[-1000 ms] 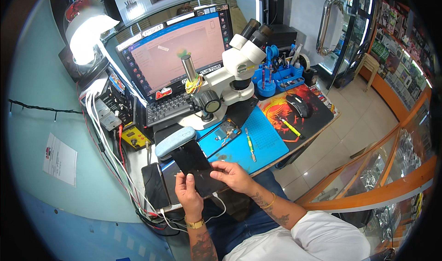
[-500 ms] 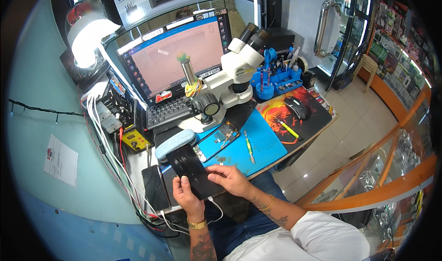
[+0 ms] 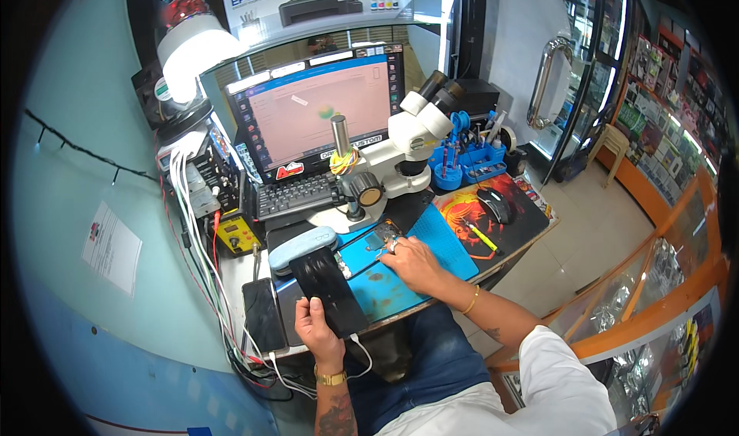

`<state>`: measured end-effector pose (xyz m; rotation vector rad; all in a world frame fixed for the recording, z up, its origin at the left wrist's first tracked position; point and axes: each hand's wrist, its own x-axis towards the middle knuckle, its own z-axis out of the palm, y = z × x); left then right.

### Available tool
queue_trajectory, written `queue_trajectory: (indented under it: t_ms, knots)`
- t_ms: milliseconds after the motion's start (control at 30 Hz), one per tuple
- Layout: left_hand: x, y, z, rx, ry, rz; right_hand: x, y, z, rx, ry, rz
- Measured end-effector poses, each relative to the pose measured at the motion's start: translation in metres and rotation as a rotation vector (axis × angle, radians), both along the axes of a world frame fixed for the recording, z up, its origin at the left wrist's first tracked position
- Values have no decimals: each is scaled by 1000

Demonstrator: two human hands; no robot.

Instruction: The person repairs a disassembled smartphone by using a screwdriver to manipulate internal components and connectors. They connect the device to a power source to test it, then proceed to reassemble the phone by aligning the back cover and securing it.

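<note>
My left hand grips the near left edge of a black flat, glossy phone-shaped panel, thumb on top. The panel tilts over the desk edge, its far end by a light blue oblong case. A white cable hangs at its near end; whether it plugs in there is unclear. My right hand rests over the blue mat with fingers bent together beside an opened phone with bare inner parts. Whatever its fingers hold, if anything, is hidden.
A white microscope stands behind the mat, before a keyboard and monitor. To the right are a blue tool holder, a mouse and a yellow-green tool. At left lie a dark phone and bundled cables.
My right hand has let go of the black panel and moved right and away onto the mat, covering the slim tool that lay there. My left hand still holds the panel.
</note>
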<state>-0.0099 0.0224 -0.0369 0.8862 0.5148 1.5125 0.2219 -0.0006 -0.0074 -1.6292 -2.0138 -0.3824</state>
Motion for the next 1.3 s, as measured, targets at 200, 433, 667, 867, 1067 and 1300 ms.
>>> queue_trajectory:
  t_ms: [200,433,667,867,1067,1300]
  knots:
    - [1,-1,5,-4,16,-1,3,10,2,19,-80,74]
    - [0,0,4,-19,14,-22,8,19,7,1,-202,147]
    - [1,0,3,-24,32,-3,32,14,21,39,-56,183]
    - [-2,1,0,8,53,-16,52,13,23,12,158,270]
    - [1,2,1,11,51,2,58,13,21,-65,497,267]
    - [1,1,0,-7,81,16,62,0,38,65,497,260]
